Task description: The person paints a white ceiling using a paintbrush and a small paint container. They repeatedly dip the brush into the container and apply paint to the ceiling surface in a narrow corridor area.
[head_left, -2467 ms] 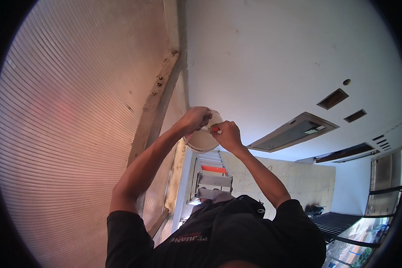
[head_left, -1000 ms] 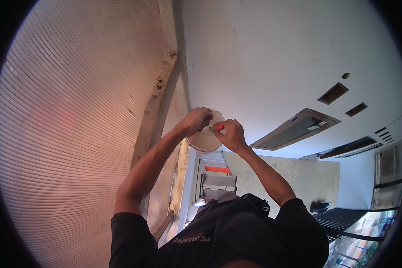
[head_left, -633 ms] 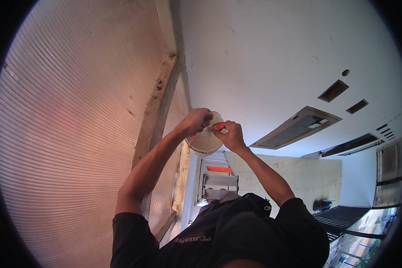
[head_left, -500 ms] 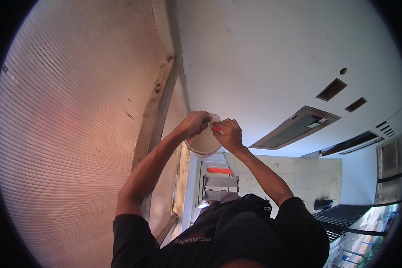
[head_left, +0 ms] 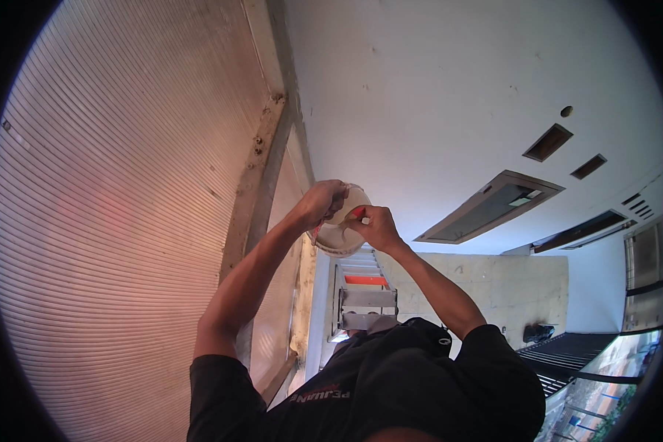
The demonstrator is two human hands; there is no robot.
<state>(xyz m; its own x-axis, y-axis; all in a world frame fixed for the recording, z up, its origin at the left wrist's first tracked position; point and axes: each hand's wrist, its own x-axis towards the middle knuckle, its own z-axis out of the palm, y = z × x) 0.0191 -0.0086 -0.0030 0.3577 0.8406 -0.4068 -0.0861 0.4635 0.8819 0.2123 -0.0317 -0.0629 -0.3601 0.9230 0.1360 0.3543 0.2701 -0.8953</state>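
A white bucket [head_left: 333, 243], with a pale smeared inside, is held up at arm's length in front of me. My left hand [head_left: 324, 202] is closed around its rim on the left side. Between the fingers and thumb of my right hand [head_left: 376, 227] is a small paintbrush [head_left: 359, 212] with a red handle. Its pale lower end points down into the mouth of the bucket, and whether it touches the contents cannot be made out. Parts of the rim are hidden behind both hands.
Below the bucket stands a stepladder [head_left: 368, 298]. Ribbed translucent panels [head_left: 125, 221] on a worn beam [head_left: 254, 177] rise at left. A white wall [head_left: 435, 96] with a framed window [head_left: 490, 208] fills the right. Tiled floor [head_left: 486, 287] and a dark railing [head_left: 567, 353] lie lower right.
My right hand has turned and drawn back slightly from the left hand, and the brush now angles down inside the bucket. My left hand keeps its grip on the rim.
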